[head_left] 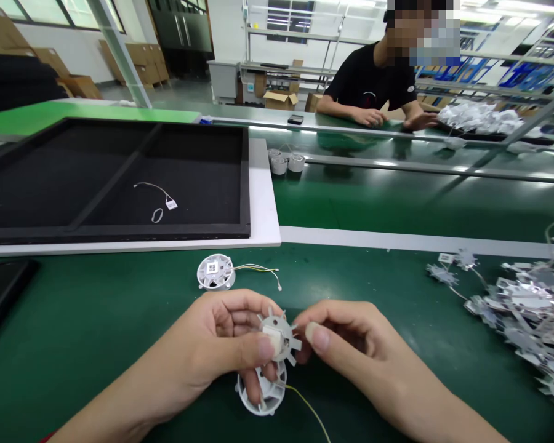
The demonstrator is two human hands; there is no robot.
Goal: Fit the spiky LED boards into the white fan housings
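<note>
The green tabletop (120,314) spreads beneath the left fingers (247,352) and the right fingers (319,337). Beyond the left fingers, and leftward, lies a black tray (166,234). Well to the right of the right fingers sits a tangled heap of silvery toothed pieces (526,307) with wires. A labelled round housing (216,271) rests just beyond the left fingers; a white ring-walled housing (271,394) is directly below them, their lower tips reaching into it. The left fingers pinch a pale toothed plate (284,338) above it. At the plate's right edge the right fingers curl close together; whether they grip anything, I cannot tell. A white block (271,337) on the plate is partly covered by a left fingertip. A thin yellow wire (305,400) trails below the right fingers.
</note>
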